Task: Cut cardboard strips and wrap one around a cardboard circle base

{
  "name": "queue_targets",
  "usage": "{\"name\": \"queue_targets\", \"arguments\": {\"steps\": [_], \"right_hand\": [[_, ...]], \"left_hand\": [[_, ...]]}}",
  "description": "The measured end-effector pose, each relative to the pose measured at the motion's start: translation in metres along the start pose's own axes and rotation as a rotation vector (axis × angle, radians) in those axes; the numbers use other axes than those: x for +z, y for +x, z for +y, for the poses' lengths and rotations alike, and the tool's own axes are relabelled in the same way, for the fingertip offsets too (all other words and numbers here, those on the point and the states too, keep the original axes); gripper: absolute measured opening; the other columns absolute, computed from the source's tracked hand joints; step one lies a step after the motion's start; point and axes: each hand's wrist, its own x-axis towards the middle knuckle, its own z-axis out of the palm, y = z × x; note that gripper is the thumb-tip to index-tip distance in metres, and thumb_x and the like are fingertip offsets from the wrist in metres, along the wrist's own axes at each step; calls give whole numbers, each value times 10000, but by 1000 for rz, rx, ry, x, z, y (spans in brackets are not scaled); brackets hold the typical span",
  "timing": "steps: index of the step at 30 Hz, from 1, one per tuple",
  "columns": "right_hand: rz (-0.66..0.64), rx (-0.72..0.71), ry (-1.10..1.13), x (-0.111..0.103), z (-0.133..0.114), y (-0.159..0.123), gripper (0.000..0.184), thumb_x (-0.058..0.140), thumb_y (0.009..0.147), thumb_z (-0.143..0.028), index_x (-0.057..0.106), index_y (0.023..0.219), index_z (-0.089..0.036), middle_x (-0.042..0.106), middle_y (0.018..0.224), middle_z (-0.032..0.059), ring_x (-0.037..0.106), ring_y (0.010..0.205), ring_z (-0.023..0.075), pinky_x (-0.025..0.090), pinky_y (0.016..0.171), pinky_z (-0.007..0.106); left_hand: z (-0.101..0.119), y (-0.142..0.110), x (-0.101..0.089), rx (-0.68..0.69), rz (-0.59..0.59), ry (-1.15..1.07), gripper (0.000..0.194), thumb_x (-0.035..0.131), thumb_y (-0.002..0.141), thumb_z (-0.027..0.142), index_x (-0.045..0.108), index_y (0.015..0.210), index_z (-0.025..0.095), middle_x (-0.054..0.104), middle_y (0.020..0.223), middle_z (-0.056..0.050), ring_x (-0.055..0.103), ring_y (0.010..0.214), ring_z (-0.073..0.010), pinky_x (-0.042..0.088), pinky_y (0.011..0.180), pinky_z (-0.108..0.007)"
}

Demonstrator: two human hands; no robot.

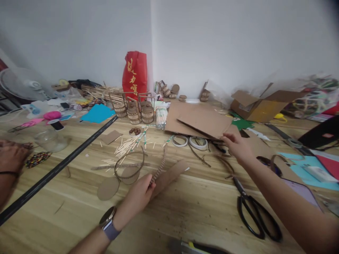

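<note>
My left hand (140,194), a watch on its wrist, is closed around a narrow corrugated cardboard strip (160,166) that sticks up from the fingers. A wider cardboard strip (173,173) runs out behind that hand; whether the fingers also hold it I cannot tell. My right hand (235,144) pinches the front corner of a brown cardboard sheet (203,121), which is tilted above another sheet (173,114). Below the sheets lie rolls of tape (180,141). Near my left hand are cardboard discs (108,188) and a curled strip (116,165).
Large black scissors (250,208) lie under my right forearm. Small stick-covered buckets (134,115) stand before a red bag (135,74). Loose sticks (127,144) are scattered midtable. At far left, another person's hand (12,155) is by beads (37,159) and a glass jar (51,140).
</note>
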Motion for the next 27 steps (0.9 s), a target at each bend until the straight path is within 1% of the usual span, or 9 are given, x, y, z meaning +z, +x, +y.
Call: {"name": "queue_targets", "arguments": {"steps": [4, 6, 8, 12, 16, 20, 22, 24, 27], "right_hand": [[-397, -164, 57, -17, -19, -85, 304, 631, 834, -528, 741, 918, -258, 755, 944, 56, 698, 897, 258, 552, 861, 404], [-789, -364, 68, -25, -31, -135, 291, 609, 875, -449, 725, 1077, -275, 737, 1103, 72, 692, 1003, 258, 554, 873, 383], [-919, -541, 0, -29, -39, -179, 540, 722, 784, -355, 621, 1311, -301, 630, 1348, 99, 595, 1222, 311, 508, 980, 408], [-866, -633, -161, -22, -39, -227, 600, 655, 773, -199, 578, 1351, -336, 670, 1274, 81, 622, 1175, 303, 504, 979, 402], [-752, -583, -281, -11, -15, -219, 555, 617, 721, -132, 636, 1265, -242, 689, 1167, 106, 647, 1081, 274, 523, 919, 379], [-294, -631, -438, -8, 5, -193, 388, 569, 852, -221, 637, 1233, -200, 697, 1055, 121, 666, 925, 261, 538, 779, 390], [-39, -715, -491, -9, -2, -189, 359, 538, 922, -286, 614, 1243, -142, 676, 1125, 172, 644, 991, 287, 517, 822, 414], [102, -822, -528, -10, -20, -194, 369, 537, 948, -290, 587, 1273, -122, 649, 1222, 199, 591, 1132, 307, 453, 950, 443], [164, -900, -559, -8, -52, -208, 295, 497, 989, -249, 597, 1263, -211, 665, 1289, 110, 526, 1260, 254, 184, 1169, 489]], "left_hand": [[-9, -1, -2, -73, 25, 131, 188, 388, 916, 82, 505, 828, 200, 645, 858, -67, 623, 801, -205, 456, 736, -304], [-14, -1, -3, -64, 77, 213, 201, 380, 920, 69, 526, 852, 189, 646, 880, -83, 631, 842, -226, 473, 765, -330], [-18, 0, -3, -17, 167, 293, 156, 411, 923, 95, 542, 897, 174, 647, 956, -115, 626, 922, -264, 490, 807, -377], [-14, -2, -2, 153, 389, 371, 63, 487, 927, 195, 533, 952, 159, 620, 1100, -163, 587, 1042, -320, 495, 881, -466], [6, -9, -4, 297, 457, 313, 162, 432, 985, 287, 509, 1051, 161, 631, 945, -97, 615, 855, -257, 526, 750, -401], [33, -21, -7, 392, 325, 252, 214, 386, 1023, 326, 503, 889, 207, 606, 795, -29, 601, 700, -197, 478, 611, -316], [43, -26, -7, 458, 246, 288, 232, 385, 1023, 274, 503, 833, 212, 593, 755, -19, 588, 679, -192, 446, 597, -311], [49, -28, -5, 534, 182, 365, 218, 420, 1007, 221, 522, 814, 206, 598, 758, -25, 585, 712, -207, 437, 625, -327], [52, -30, -1, 610, 109, 498, 125, 510, 955, 153, 568, 852, 196, 609, 768, -29, 580, 767, -233, 436, 664, -352]]}}
